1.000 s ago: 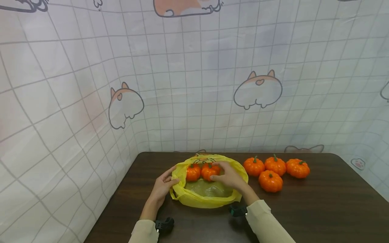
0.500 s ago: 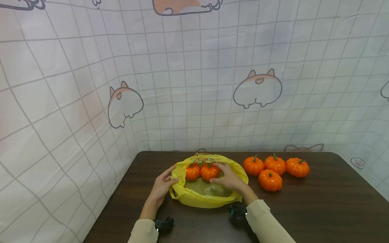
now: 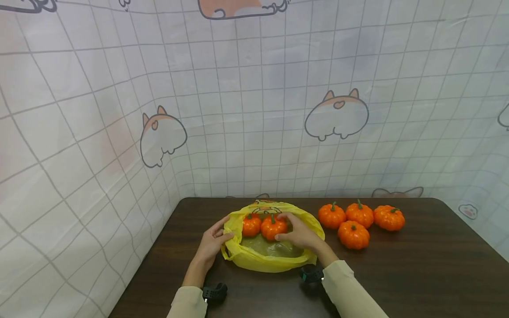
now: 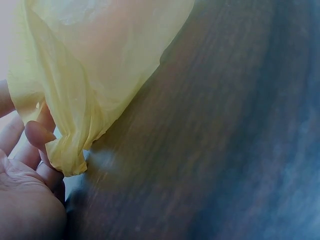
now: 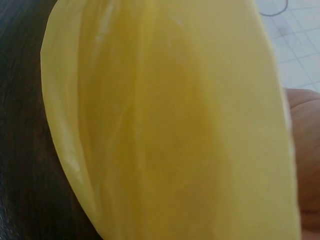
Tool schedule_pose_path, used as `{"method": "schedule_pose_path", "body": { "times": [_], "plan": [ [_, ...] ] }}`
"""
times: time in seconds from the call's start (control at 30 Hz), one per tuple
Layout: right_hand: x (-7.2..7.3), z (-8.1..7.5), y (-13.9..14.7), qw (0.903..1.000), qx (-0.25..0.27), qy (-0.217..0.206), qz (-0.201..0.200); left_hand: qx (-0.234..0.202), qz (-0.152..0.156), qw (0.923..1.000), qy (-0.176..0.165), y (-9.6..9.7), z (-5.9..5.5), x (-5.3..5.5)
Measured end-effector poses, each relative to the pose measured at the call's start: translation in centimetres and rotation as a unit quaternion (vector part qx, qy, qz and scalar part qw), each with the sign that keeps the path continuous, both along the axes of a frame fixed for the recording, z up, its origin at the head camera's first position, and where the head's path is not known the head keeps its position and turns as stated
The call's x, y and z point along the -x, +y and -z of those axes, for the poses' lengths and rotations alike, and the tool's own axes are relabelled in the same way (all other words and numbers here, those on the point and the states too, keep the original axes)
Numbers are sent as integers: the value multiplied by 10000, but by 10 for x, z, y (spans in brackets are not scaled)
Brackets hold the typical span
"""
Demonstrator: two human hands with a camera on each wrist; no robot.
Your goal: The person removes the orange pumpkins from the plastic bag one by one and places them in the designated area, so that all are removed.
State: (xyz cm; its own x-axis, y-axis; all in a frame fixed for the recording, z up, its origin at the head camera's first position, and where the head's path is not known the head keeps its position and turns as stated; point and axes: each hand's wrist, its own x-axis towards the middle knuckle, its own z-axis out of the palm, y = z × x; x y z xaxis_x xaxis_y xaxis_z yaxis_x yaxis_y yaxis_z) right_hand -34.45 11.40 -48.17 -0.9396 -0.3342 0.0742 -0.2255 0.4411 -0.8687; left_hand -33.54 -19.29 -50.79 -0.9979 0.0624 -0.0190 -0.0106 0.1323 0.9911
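Note:
A yellow plastic bag (image 3: 264, 264) lies on the table with its mouth spread wide. Inside, side by side, are two small orange pumpkins: a left pumpkin (image 3: 251, 226) and a right pumpkin (image 3: 272, 229). My left hand (image 3: 210, 245) grips the bag's left edge; the left wrist view shows the gathered yellow plastic (image 4: 75, 135) between thumb and fingers. Reaching in over the bag's right rim, my right hand (image 3: 299, 232) curves its thumb and fingers around the right pumpkin's right side. In the right wrist view the bag's yellow wall (image 5: 165, 125) hides most of that hand.
Several more orange pumpkins (image 3: 354, 235) stand grouped on the dark wooden table (image 3: 429, 265), right of the bag. A grid-patterned cloth (image 3: 254, 110) with dog drawings hangs behind the table and along its left. Black wrist bands (image 3: 215, 292) sit on both forearms.
The right pumpkin has shifted slightly left and toward me inside the bag. My right hand stays around its right side, and my left hand keeps its grip on the bag.

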Motion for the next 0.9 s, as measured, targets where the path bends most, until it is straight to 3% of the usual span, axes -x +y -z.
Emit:
{"method": "schedule_pose_path", "body": {
  "times": [0.47, 0.9],
  "plan": [
    [-1, -2, -2, 9989, -327, 123, 309, 44, 30, 10000, 76, 0, 1, 0],
    [1, -2, 2, 9993, -290, 141, 164, 90, 46, 9999, 63, -1, 1, 0]
  ]
}}
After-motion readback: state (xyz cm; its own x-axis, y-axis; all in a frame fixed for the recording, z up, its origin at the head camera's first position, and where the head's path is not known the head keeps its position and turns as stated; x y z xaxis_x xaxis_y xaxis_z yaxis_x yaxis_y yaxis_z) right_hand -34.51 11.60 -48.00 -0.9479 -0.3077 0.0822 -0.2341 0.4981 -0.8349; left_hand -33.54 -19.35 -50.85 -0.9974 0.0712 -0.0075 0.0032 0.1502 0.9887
